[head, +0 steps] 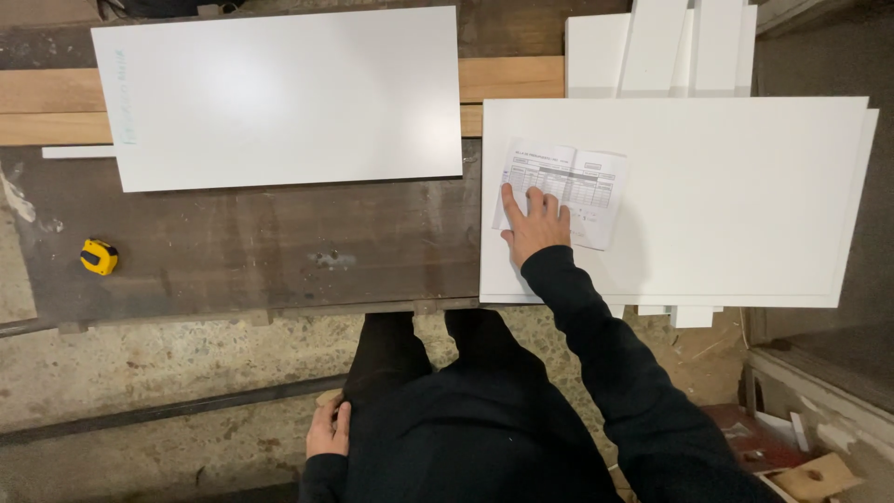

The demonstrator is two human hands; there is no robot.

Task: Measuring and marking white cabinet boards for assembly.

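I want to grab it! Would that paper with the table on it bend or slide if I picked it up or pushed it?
The paper sheet looks thin and creased, so it would likely flop. Lying on the smooth white panel, it would probably slide easily, though the right hand presses it flat.
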